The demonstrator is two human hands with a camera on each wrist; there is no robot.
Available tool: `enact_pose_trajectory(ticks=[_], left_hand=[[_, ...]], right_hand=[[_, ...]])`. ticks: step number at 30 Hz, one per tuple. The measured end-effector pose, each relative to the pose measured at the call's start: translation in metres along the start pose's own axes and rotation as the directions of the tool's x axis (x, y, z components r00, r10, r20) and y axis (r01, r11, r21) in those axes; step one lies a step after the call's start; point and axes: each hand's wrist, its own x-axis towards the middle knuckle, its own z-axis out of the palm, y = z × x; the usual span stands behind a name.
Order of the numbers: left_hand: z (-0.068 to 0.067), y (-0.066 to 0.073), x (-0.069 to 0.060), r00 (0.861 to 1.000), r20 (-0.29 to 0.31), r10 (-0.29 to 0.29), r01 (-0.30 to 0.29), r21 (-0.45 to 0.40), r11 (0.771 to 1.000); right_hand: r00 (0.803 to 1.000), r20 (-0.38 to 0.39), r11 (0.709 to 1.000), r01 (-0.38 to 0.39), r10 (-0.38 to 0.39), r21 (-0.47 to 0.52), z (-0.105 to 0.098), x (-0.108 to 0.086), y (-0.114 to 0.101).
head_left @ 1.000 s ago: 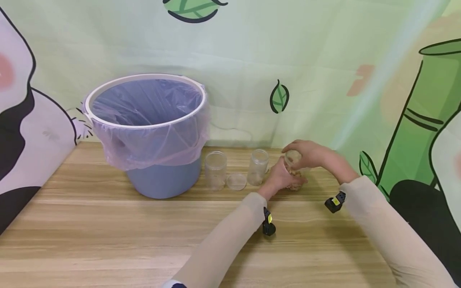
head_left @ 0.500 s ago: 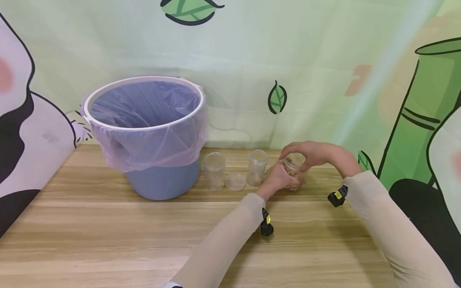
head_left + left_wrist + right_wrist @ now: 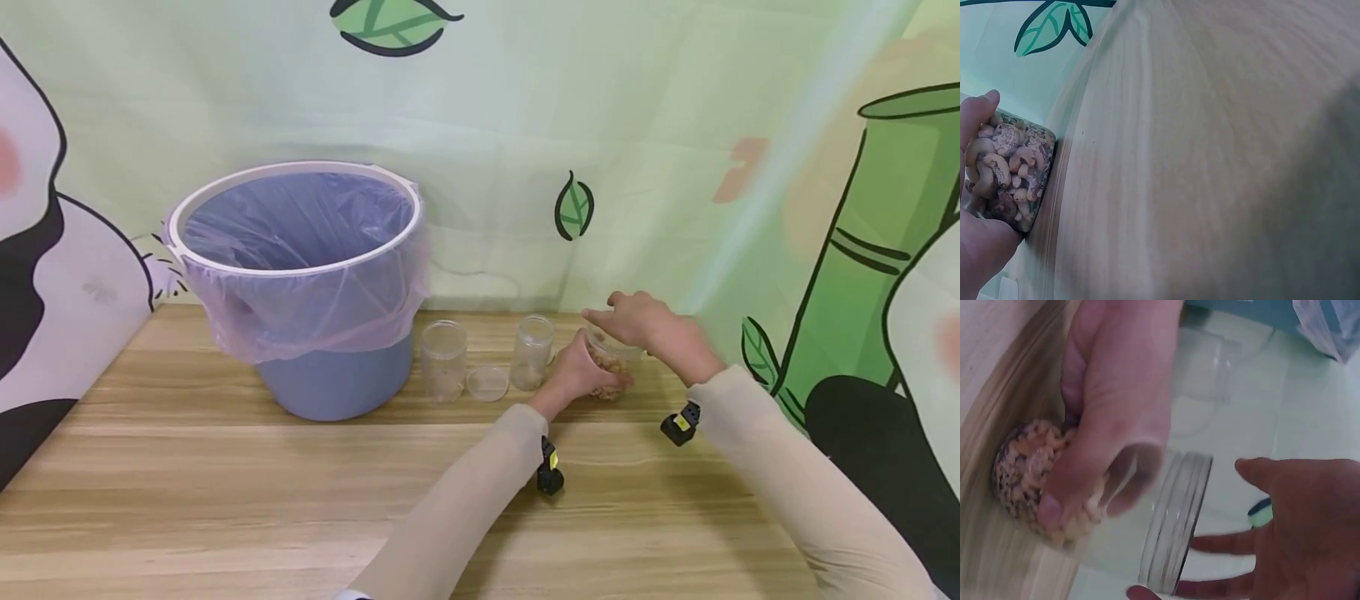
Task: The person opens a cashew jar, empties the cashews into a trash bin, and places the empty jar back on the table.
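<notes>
My left hand (image 3: 576,371) grips a clear jar (image 3: 609,365) that stands at the back right of the table, its lower part filled with nuts. In the left wrist view, curved cashew-like nuts (image 3: 1010,169) show between thumb and fingers. Above the jar's top is my right hand (image 3: 641,325), fingers loosely spread. The right wrist view has the jar's ribbed top end (image 3: 1175,522) beside the right hand (image 3: 1310,525). Some of its fingertips lie close to the rim; whether they touch it, I cannot tell.
Left of the held jar stand two clear jars, one nearer (image 3: 532,358) and one farther (image 3: 444,367). A clear round lid (image 3: 487,383) lies between them. A blue bin (image 3: 337,383) with a purple liner is at the back left, before a printed cloth backdrop (image 3: 487,125).
The right hand's fingers, earlier curved around the jar's top, have loosened and spread above it. The left hand keeps its grip on the jar. The head view has shifted slightly.
</notes>
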Motion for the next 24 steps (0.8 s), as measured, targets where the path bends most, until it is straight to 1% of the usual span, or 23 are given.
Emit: enact_pose_trajectory(ticks=[2,3,5,7,9,11,15,17,21,24], left_hand=[[0.0,-0.001,-0.001,1.0,0.006,0.002,-0.002,0.012,1.0],[0.0,-0.001,-0.001,1.0,0.011,0.003,-0.003,0.006,1.0],[0.001,-0.002,-0.002,1.0,0.013,0.003,-0.003,-0.003,1.0],[0.002,-0.002,-0.003,1.0,0.012,0.001,-0.001,-0.019,1.0],[0.002,-0.003,-0.003,1.0,0.009,0.003,-0.002,-0.041,0.999],[0.002,-0.002,-0.003,1.0,0.007,0.011,-0.01,-0.042,0.999],[0.0,0.0,-0.003,0.999,0.015,0.035,-0.035,-0.044,0.998],[-0.001,0.001,-0.003,0.999,0.024,0.033,-0.032,-0.05,0.998],[-0.001,0.001,-0.004,0.999,0.03,0.023,-0.021,-0.065,0.998],[-0.001,-0.001,-0.002,0.999,0.027,0.029,-0.028,-0.047,0.999]], right_hand=[[0.997,0.007,0.997,-0.075,0.075,0.012,0.003,-0.001,-0.005],[0.996,0.001,0.996,-0.094,0.094,0.01,0.004,-0.001,-0.007],[0.993,0.003,0.993,-0.12,0.12,0.013,0.006,-0.002,-0.011],[0.992,0.007,0.991,-0.13,0.13,0.024,0.006,-0.003,-0.014],[0.993,-0.003,0.993,-0.114,0.114,-0.004,0.006,-0.003,-0.015],[0.995,-0.017,0.995,-0.102,0.102,-0.02,0.005,-0.002,-0.015],[0.997,-0.041,0.997,-0.072,0.072,0.0,0.003,0.0,-0.01],[0.998,-0.045,0.999,-0.048,0.049,0.014,0.003,0.001,-0.007],[0.999,-0.047,1.0,0.013,-0.013,0.004,0.003,0.0,-0.002],[0.998,-0.037,0.999,0.052,-0.052,0.014,0.002,-0.001,0.001]])
